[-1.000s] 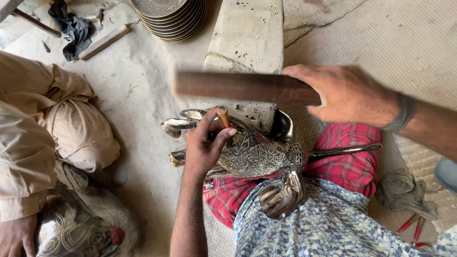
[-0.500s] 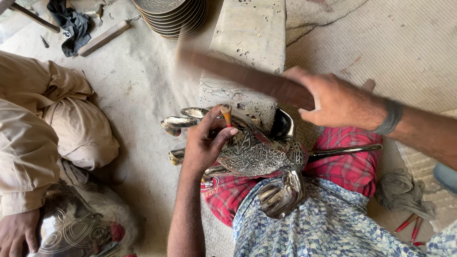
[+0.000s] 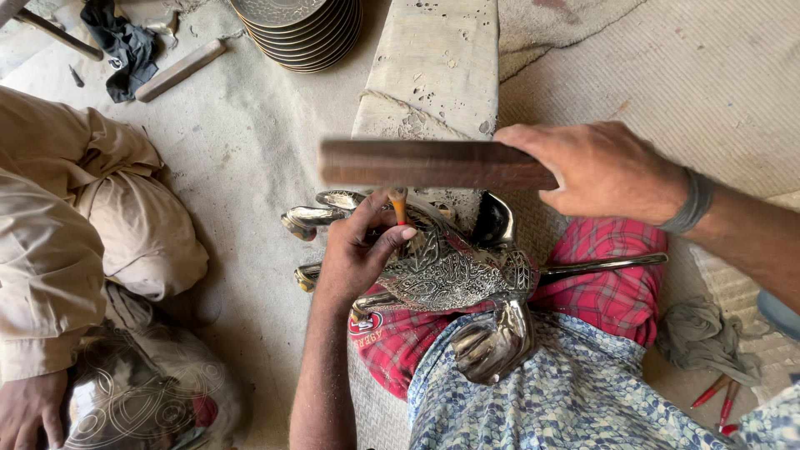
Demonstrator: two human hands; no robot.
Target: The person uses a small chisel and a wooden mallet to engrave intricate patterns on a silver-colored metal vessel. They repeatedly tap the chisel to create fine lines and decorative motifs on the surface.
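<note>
My right hand [image 3: 602, 169] grips a brown wooden bar [image 3: 425, 164] held level, just above the top of a thin orange-tipped punch [image 3: 399, 204]. My left hand [image 3: 360, 250] pinches that punch upright on an engraved silvery metal piece [image 3: 454, 273] that rests on my lap over red checked cloth [image 3: 612, 283]. Shiny curved legs of the piece [image 3: 492, 342] stick out below and to the left.
A pale wooden block [image 3: 437, 67] lies ahead of me, with a stack of engraved metal plates [image 3: 300, 25] behind it. Another person in beige clothes [image 3: 75, 217] sits at the left, a hand [image 3: 29, 408] on an engraved round vessel [image 3: 125, 408]. Red-handled pliers [image 3: 721, 404] lie at the right.
The wooden bar swung from level to tilted up at the left and back down to level over the punch. My left hand stayed on the punch.
</note>
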